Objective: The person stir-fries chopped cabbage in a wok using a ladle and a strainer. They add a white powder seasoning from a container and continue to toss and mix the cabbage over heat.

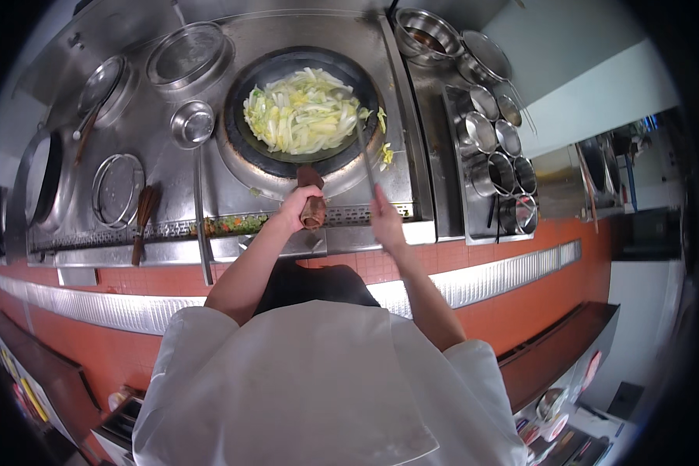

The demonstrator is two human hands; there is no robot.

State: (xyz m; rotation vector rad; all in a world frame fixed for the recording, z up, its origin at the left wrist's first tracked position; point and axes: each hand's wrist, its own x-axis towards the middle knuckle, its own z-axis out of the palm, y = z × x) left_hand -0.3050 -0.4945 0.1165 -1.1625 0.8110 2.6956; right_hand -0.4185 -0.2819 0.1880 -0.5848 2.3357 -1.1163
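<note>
A dark wok [250, 156] sits on the round burner of a steel range, heaped with cut napa cabbage [303, 113] in white and pale yellow-green pieces. My left hand [300, 205] grips the wok's handle, which is wrapped in a brown cloth [313, 214]. In my right hand [386, 218] is the long shaft of a metal ladle [366, 152]. It reaches up to the right side of the cabbage, where its head is mostly hidden among the pieces. A few cabbage scraps [387, 154] lie on the steel right of the wok.
Left of the wok, a long-handled steel ladle [198, 175] overhangs the front edge. Farther left are a bamboo wok brush [144, 218], a wire ring [118, 191] and lidded pots [186, 55]. Steel seasoning cups [492, 175] fill a tray at right, below a bowl of dark liquid [425, 39].
</note>
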